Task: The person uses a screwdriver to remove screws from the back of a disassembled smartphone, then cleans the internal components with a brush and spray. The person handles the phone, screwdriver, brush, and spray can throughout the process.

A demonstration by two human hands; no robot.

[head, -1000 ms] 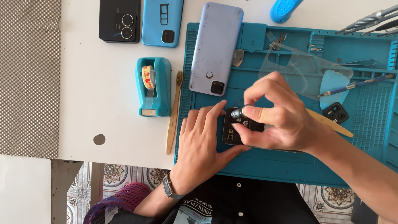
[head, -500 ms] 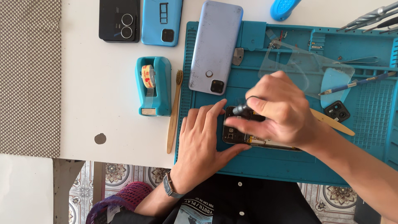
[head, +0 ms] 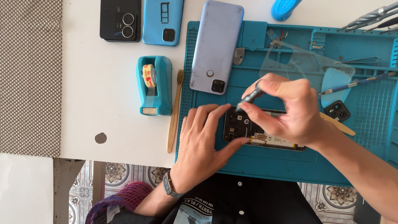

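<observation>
An opened phone [head: 248, 128] lies on the blue work mat [head: 265, 161], near its front edge. The left hand [head: 203, 141] presses flat on the phone's left end, fingers spread. The right hand [head: 286, 110], just above the phone, pinches a small screwdriver [head: 248, 97] whose tip touches it.

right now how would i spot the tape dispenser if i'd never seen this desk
Start at the big teal work mat on the white table, then look just off its left edge, past the bamboo brush lying alongside. The tape dispenser stands there, below the two phones at the top. It is the only chunky teal block holding a roll of tape; the phones are flat slabs.
</observation>
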